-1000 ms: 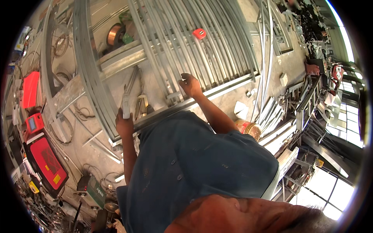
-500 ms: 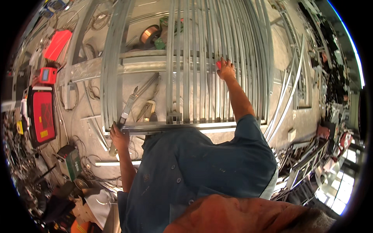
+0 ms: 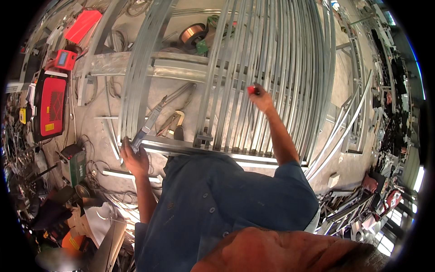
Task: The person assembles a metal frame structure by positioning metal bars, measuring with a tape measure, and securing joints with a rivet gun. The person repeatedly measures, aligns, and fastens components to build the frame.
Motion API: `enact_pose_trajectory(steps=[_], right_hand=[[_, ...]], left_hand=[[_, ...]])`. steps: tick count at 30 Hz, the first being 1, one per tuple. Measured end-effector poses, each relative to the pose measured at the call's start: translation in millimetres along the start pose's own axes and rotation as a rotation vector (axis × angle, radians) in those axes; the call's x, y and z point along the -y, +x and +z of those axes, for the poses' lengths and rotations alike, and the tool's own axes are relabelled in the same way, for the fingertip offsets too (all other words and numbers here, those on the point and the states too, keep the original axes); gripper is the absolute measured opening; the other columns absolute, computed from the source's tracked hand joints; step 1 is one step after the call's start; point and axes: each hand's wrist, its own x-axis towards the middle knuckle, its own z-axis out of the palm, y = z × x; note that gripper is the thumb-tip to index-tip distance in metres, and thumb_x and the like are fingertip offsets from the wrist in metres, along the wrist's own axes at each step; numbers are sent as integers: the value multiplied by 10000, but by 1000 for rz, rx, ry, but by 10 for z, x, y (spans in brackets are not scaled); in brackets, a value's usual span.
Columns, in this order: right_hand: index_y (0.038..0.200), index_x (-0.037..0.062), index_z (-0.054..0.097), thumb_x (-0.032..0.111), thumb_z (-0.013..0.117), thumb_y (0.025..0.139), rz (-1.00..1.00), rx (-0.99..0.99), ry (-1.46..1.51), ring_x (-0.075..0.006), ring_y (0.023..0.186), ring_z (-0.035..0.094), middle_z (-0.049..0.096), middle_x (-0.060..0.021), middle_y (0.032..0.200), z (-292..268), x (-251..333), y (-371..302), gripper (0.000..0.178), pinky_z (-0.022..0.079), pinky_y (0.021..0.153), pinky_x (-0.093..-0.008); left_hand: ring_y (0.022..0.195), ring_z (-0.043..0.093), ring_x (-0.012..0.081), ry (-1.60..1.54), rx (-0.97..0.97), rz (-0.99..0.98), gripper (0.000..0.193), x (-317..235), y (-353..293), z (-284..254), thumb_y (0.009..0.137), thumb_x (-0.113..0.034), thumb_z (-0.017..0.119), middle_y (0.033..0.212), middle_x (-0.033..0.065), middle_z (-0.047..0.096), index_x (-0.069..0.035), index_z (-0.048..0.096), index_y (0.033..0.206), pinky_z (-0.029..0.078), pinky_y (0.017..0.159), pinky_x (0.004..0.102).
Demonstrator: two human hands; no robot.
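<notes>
drawing the small, rounded red tape measure (image 3: 251, 90) nearer at the worker's one o'clock, the right hand (image 3: 262, 100) grips what lay on the straight, glossy metal bars (image 3: 290, 68) a second ago, so it's now carried. at ten, the left hand (image 3: 135, 157) meets a slim grey tool (image 3: 147, 124); whether it's clasping, i can't tell.

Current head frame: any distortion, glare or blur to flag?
Head view: fisheye bows the left-hand metal bars and leaves black corners; head view: windows at lower right blow out white, front rail shines; head view: right hand readable, its red object too small for detail.
</notes>
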Motion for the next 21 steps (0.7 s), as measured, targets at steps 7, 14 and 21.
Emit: enact_pose_trajectory(steps=[7,14,21], right_hand=[[1215,-36,633,420,605,921,-76,946,757,-159,887,632,691,-106,1031,1004,820,-1278,543,503,753,-289],[1126,26,677,542,399,993,30,960,889,-186,808,668,707,-107,993,1020,846,-1646,600,525,623,-328],[1303,54,529,421,558,984,232,766,819,-211,1068,617,655,-110,1136,810,1155,-1784,487,494,883,-369]], left_hand=[[1233,565,359,-633,709,548,642,-1388,162,-4,739,-39,799,1348,186,580,-51,572,1340,473,1004,404],[1054,666,227,-830,948,183,444,-1416,-8,91,781,-11,778,1172,124,675,-8,633,1201,542,894,341],[951,681,195,-1085,984,-336,273,-1221,-217,296,884,-27,704,1028,120,701,54,621,1131,569,830,320]])
